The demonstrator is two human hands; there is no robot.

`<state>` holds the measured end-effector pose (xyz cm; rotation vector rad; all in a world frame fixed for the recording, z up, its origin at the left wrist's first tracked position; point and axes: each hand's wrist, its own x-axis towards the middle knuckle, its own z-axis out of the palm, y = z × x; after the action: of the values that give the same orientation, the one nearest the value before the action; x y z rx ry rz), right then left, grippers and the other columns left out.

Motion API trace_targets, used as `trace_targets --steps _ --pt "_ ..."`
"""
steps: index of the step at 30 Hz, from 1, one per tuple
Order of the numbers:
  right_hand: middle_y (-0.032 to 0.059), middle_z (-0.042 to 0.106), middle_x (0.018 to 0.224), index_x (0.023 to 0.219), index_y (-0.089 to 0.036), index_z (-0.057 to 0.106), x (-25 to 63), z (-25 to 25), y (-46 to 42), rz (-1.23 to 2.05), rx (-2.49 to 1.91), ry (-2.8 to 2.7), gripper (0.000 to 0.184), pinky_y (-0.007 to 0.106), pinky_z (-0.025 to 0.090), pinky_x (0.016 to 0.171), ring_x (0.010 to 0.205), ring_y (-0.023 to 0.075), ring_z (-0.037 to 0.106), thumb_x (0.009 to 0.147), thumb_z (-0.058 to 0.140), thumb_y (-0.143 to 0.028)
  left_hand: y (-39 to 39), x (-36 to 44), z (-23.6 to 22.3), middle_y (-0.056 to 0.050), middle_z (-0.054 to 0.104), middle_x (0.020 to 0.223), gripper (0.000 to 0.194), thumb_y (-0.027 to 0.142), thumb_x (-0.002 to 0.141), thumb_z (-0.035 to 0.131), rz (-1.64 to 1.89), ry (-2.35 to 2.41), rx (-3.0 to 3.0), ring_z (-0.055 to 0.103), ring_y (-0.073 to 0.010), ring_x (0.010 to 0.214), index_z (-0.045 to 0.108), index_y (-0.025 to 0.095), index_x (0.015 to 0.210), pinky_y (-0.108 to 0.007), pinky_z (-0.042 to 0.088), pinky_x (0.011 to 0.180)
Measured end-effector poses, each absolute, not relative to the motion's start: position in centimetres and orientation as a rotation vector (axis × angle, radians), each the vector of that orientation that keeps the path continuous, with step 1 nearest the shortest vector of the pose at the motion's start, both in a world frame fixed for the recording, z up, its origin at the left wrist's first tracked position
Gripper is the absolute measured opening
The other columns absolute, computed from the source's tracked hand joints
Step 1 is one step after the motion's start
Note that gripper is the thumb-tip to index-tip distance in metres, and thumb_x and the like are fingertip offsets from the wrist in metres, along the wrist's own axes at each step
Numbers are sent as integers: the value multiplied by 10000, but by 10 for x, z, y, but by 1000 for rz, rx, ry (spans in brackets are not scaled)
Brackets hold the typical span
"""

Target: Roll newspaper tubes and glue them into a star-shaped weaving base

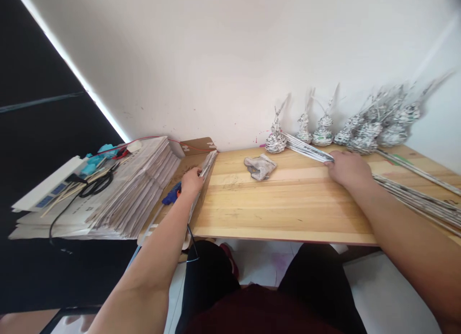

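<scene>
Left hand [192, 181], at nine o'clock on the wooden table [288, 209], closes around a bundle of paper rods [206, 173]. Right hand [348, 169], at two o'clock, rests flat on another rod pile [414, 192]. One crumpled wad [260, 166] lies between; about seven woven figures [324, 131] line the wall.

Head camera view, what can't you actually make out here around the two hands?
- Left hand: its fingers curl over the paper strips, so the grip is hidden.
- Right hand: the palm covers what lies under it among the rolled paper tubes.
- Woven paper figures at the right: blurred, so the count is unclear.
- Blue tool: mostly hidden by the left wrist.
- Print on the newspaper stack: too small.
</scene>
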<state>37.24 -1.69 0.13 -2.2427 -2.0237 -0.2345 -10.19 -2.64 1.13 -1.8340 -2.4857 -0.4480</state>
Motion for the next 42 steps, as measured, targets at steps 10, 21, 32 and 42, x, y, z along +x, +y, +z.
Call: trace_targets --steps 10,21,32,42 --pt "206 637 1071 1126 -137 591 368 10 -22 -108 -2302 -1940 355 346 333 664 943 285 576 942 371 -347 -20 -94 15 -108 689 1132 364 264 754 595 -266 -2506 -1841 620 -281 1067 667 210 1107 -347 451 892" --pt "208 636 1088 1128 -124 602 370 7 -22 -120 -2252 -1911 353 337 357 676 956 292 585 935 403 -342 -16 -85 22 -120 705 1070 381 189 698 596 -178 -2403 -1850 634 -300 1031 685 200 1069 -373 465 880" --pt "158 684 1028 1107 -165 662 374 5 -22 -135 -2204 -1863 348 313 419 757 941 265 621 948 374 -279 -19 -51 12 -175 668 1121 343 289 806 546 -352 -2125 -2001 601 -322 1081 676 147 1090 -417 416 967" --pt "143 688 1041 1181 -166 617 371 0 -24 -280 -2144 -1839 390 355 396 819 1016 295 563 955 365 -361 -39 81 29 -62 721 971 242 370 871 540 -1278 -1603 -2613 644 -212 943 703 198 924 -339 464 886"
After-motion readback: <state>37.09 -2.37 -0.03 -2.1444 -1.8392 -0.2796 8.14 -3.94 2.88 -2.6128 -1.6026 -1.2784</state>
